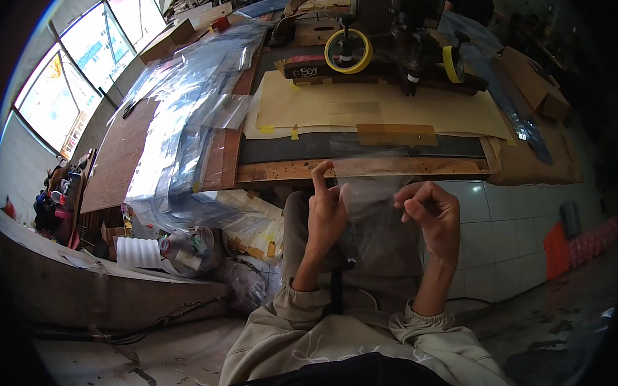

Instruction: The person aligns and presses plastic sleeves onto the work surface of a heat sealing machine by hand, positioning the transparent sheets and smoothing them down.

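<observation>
A clear plastic sheet or bag [373, 195] hangs in front of me between my two hands, its top reaching the edge of the worktable. My left hand [326, 214] is at its left edge, with the index finger bent upward and the other fingers partly behind the plastic. At the right edge, my right hand [433, 216] has its thumb and fingers curled together in a pinch. The see-through film makes its exact outline hard to follow.
Beyond the worktable's wooden edge [364, 169] lie tan paper sheets [387, 104] and a dark roller bar [429, 78] with yellow tape rolls [348, 51]. Stacked clear plastic bags [179, 113] cover the left side. A cardboard box [534, 82] stands at right.
</observation>
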Demonstrator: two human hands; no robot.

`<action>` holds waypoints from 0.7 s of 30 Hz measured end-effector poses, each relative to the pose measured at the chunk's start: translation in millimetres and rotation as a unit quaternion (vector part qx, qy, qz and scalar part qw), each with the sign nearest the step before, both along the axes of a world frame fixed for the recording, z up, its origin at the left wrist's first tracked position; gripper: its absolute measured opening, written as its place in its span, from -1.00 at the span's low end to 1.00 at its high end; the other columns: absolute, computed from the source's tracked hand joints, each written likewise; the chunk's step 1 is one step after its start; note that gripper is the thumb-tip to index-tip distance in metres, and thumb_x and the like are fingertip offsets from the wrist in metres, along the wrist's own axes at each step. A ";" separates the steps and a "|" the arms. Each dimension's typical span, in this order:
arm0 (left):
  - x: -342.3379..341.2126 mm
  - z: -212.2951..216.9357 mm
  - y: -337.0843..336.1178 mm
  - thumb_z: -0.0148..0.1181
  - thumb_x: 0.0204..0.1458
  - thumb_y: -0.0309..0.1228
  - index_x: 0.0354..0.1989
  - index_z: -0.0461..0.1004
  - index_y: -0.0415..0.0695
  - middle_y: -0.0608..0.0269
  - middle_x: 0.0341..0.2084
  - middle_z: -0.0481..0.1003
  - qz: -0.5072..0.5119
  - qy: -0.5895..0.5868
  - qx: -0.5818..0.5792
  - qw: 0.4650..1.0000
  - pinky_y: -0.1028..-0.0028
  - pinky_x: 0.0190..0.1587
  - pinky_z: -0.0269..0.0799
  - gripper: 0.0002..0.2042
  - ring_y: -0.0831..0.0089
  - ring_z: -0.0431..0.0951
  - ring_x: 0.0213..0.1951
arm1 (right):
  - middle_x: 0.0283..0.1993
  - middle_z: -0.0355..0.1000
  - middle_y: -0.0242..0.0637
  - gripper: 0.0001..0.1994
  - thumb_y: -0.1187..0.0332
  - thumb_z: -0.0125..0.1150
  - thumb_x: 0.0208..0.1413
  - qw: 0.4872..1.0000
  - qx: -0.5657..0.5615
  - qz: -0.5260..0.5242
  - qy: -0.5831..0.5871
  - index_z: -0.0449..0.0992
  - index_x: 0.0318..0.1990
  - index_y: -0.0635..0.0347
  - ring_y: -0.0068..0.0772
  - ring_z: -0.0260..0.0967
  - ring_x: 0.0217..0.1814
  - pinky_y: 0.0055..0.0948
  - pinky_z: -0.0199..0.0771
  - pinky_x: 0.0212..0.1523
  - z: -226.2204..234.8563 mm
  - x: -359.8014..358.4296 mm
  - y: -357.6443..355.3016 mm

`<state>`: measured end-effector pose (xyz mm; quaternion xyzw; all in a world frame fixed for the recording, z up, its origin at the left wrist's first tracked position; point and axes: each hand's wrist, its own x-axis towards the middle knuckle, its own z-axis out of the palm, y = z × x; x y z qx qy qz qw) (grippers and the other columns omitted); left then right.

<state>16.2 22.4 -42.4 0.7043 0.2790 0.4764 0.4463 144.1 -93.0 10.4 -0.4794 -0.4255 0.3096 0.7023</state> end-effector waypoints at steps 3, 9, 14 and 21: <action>0.4 -4.6 1.5 -0.05 0.04 -0.58 0.04 0.05 -0.13 0.16 -0.80 0.34 -0.018 0.009 -0.013 1.000 0.55 -0.63 0.17 -0.62 0.45 0.32 -0.76 | -0.33 0.44 -0.11 -0.81 0.44 0.22 0.00 0.989 0.099 0.073 0.082 0.35 -0.56 0.24 -0.47 0.42 -0.34 -0.52 0.49 -0.31 -10.5 13.1 -2.9; -1.5 8.6 -3.2 -0.05 0.04 -0.59 0.01 0.05 -0.18 0.14 -0.77 0.37 -0.039 0.060 -0.035 0.997 0.52 -0.61 0.19 -0.64 0.40 0.37 -0.73 | 0.06 0.21 0.28 -0.76 0.38 0.16 0.05 0.944 0.018 0.195 0.265 0.24 -0.50 0.28 0.16 0.21 0.13 0.00 0.44 -0.03 -5.9 19.9 -5.5; 3.6 -6.9 -0.5 -0.05 0.02 -0.61 0.04 0.02 -0.17 0.03 -0.61 0.46 -0.037 -0.029 -0.043 0.998 0.44 -0.51 0.33 -0.59 0.31 0.50 -0.60 | 0.28 -0.44 0.41 -0.73 0.36 0.07 0.11 0.890 0.083 0.286 0.347 0.18 -0.51 0.31 0.31 -0.44 0.35 0.41 0.14 -0.03 -4.6 13.1 -2.4; -16.5 22.0 -0.6 -0.02 -0.04 -0.66 0.11 0.09 -0.16 0.05 -0.45 0.52 -0.131 0.084 0.013 0.988 0.44 -0.39 0.42 -0.52 0.27 0.59 -0.41 | 0.25 -0.45 0.49 -0.69 0.33 -0.19 0.22 0.798 0.113 0.441 0.395 0.14 -0.53 0.36 0.50 -0.39 0.29 0.42 0.25 -0.15 -3.4 27.1 -12.8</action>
